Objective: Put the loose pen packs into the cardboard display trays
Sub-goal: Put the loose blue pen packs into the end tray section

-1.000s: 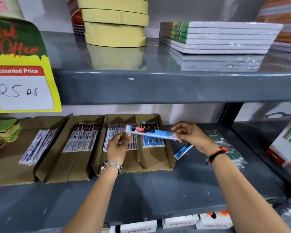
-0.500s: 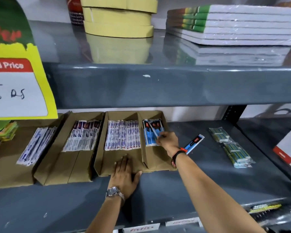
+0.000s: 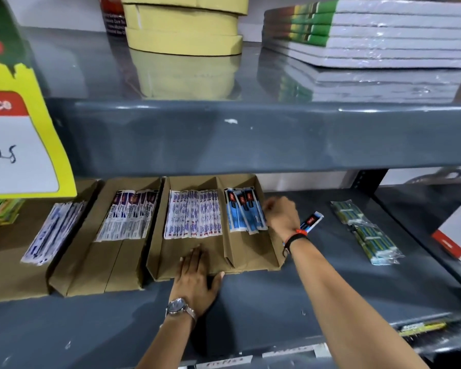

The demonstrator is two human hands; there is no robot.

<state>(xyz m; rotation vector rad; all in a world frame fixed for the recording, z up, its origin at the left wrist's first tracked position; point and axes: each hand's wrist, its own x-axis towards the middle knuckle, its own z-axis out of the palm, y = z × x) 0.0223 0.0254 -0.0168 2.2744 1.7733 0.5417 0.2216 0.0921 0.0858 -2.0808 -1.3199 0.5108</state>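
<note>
Fingers of my right hand (image 3: 281, 215) curl at the right wall of the cardboard tray (image 3: 253, 251), just beside the blue pen packs (image 3: 244, 213) that stand in its right-hand compartment. Blur hides the fingertips, so I cannot tell whether this grip pinches a pack edge or is bare. My left hand (image 3: 197, 280) lies flat, fingers spread and holding nothing, pressed on the front lip of that same tray as if to steady it.

Moving outward, the left compartment of this tray holds a full row of white-and-blue packs (image 3: 192, 215). To the left, a second cardboard tray (image 3: 96, 270) carries more packs (image 3: 129, 215), and a third tray further left holds another fanned row (image 3: 52, 234).

As I judge it, the job is well along but unfinished. One loose blue pack (image 3: 312, 222) lies on the grey shelf (image 3: 264, 302) just behind my right wrist, outside the tray. A bundle of green-striped packs (image 3: 367, 231) lies well apart to the right, also loose on the shelf. Both are left to tray.

Above, an upper shelf bears yellow tape rolls (image 3: 184, 22) and wrapped notebooks (image 3: 370, 33). A yellow price sign (image 3: 19, 134) hangs at left.
</note>
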